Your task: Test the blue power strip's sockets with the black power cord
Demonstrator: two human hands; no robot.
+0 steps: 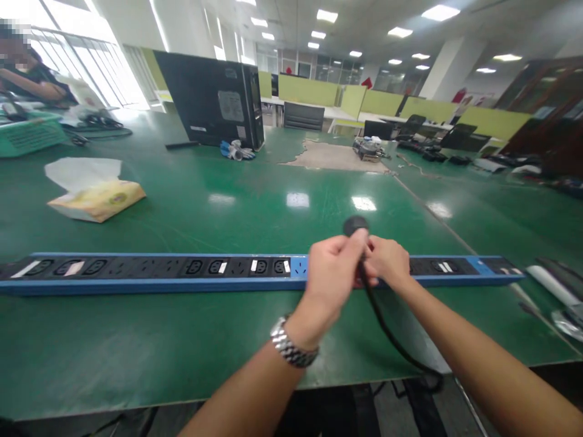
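Note:
A long blue-framed power strip (157,282) with a row of black sockets lies across the green table. Above its right half, my left hand (332,267) is closed round a black plug (355,225), whose rounded end sticks up past the thumb and is slightly blurred. My right hand (387,258) meets it from the other side, fingers curled in against the plug where its cable comes out; its fingertips are partly hidden. From between the hands the black cable (387,331) hangs down over the table's front edge. My hands cover some of the sockets.
On the left sit a tissue pack (102,200) and a green basket (31,133), with a person (36,79) behind. A black computer case (214,100) stands at the back beside gloves (237,150). Near the strip's right end lies a white-and-black object (553,285).

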